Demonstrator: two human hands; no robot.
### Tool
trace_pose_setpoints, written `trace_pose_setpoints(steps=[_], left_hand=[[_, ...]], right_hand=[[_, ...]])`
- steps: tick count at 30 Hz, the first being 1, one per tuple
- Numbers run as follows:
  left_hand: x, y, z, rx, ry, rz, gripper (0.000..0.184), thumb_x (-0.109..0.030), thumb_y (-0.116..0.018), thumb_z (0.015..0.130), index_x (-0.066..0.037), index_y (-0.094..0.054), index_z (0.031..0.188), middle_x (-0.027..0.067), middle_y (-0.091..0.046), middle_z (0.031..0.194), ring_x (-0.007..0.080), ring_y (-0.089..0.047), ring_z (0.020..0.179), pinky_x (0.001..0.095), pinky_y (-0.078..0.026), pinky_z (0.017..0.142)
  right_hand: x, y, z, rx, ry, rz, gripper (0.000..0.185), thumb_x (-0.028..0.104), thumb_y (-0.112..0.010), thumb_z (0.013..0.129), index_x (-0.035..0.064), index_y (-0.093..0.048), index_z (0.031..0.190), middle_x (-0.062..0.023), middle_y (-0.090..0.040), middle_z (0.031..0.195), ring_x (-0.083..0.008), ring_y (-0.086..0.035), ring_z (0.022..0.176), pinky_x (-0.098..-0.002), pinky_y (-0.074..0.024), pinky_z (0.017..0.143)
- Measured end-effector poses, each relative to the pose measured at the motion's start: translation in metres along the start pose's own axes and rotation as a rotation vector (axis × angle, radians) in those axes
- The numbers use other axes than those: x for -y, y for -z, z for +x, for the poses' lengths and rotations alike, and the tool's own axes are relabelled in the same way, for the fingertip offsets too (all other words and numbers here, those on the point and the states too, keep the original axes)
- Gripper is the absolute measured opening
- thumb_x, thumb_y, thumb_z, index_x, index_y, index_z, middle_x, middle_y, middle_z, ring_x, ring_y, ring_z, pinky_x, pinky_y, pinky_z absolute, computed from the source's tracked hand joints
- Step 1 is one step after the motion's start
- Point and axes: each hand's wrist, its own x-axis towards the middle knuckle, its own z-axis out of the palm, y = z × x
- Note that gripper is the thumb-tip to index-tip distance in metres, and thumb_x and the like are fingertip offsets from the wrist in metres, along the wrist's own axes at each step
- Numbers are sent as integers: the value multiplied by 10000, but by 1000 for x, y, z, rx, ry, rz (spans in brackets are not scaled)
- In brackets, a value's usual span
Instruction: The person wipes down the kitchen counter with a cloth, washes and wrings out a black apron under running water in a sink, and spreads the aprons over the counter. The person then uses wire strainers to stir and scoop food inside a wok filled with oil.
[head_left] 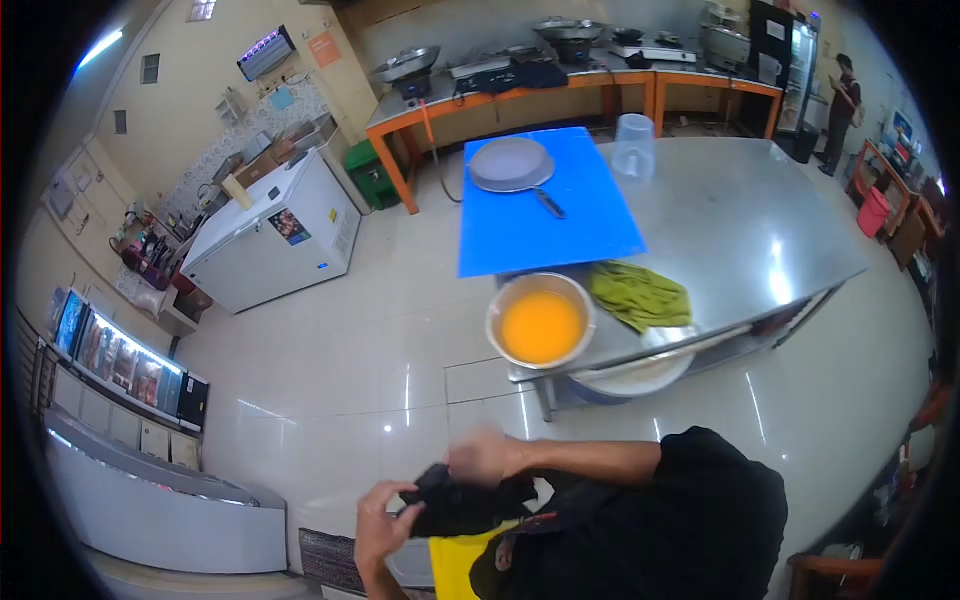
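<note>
My left hand [380, 524] is at the bottom of the view, its thumb and fingers closed on the edge of a black cloth [440, 512]. Motion smears my right hand [485, 457], which is at the upper side of the same cloth; its fingers cannot be made out. The cloth is bunched in front of my black shirt [660, 530]. Below it shows something bright yellow [460, 567].
A steel table [730, 210] holds a blue board [550, 235] with a frying pan [510, 165], a bowl of orange liquid [542, 328], a green cloth [640, 295] and a clear plastic container [633, 145]. A white chest freezer [280, 240] stands left. A person [840, 115] stands far right.
</note>
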Motion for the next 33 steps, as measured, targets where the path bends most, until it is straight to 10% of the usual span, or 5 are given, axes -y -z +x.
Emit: trace_pose_setpoints(steps=[9,12,17,24,33], left_hand=[[175,157,204,-628,-189,392,246,28,-533,749,26,-567,993,165,-580,955,250,-571,833,327,-484,622],[259,202,249,-586,266,47,73,14,-549,792,31,-602,839,154,-566,722,304,-576,682,344,-475,664],[364,273,400,-719,-38,221,91,-38,-542,851,32,-597,833,169,-609,789,313,-585,713,356,-464,660],[415,352,670,-390,-179,10,132,-132,-562,860,-29,-570,778,184,-577,674,382,-576,638,405,-445,554],[478,399,1006,-39,-534,225,485,-443,-634,795,-29,-479,994,188,-571,861,373,-609,684,424,-466,594]], right_hand=[[-48,33,367,-71,220,9,173,166,-653,790,5,-590,790,-171,-587,705,-351,-573,677,-391,-446,595],[-90,39,463,-103,210,-158,195,205,-639,802,23,-607,740,-160,-589,700,-344,-574,675,-404,-447,595],[-181,90,598,-320,23,-144,231,239,-649,794,24,-630,710,-160,-582,629,-325,-576,610,-385,-452,583],[-256,162,753,-921,111,-717,317,223,-762,714,31,-564,868,-117,-549,861,-213,-556,668,-335,-466,590],[-443,218,939,-1117,-309,-266,147,93,-652,778,-40,-597,749,-63,-555,560,-123,-522,518,-280,-447,519]])
